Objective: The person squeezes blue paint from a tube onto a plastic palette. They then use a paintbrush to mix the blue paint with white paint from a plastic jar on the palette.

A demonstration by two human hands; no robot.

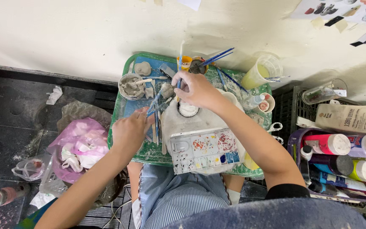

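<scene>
Head view. The right hand (196, 88) is closed around a thin brush (179, 63), held upright over a small round white dish (188, 109). The left hand (128, 130) rests with fingers curled, just left of the dish, touching blue-handled brushes (155, 111) lying there. Directly below the dish, a paint palette (203, 151) with coloured wells. Upper left of the dish, a bowl of grey clay (131, 86). All stand on a green tray table (119, 91). Far right of the dish, a basket of paint bottles (339, 161).
</scene>
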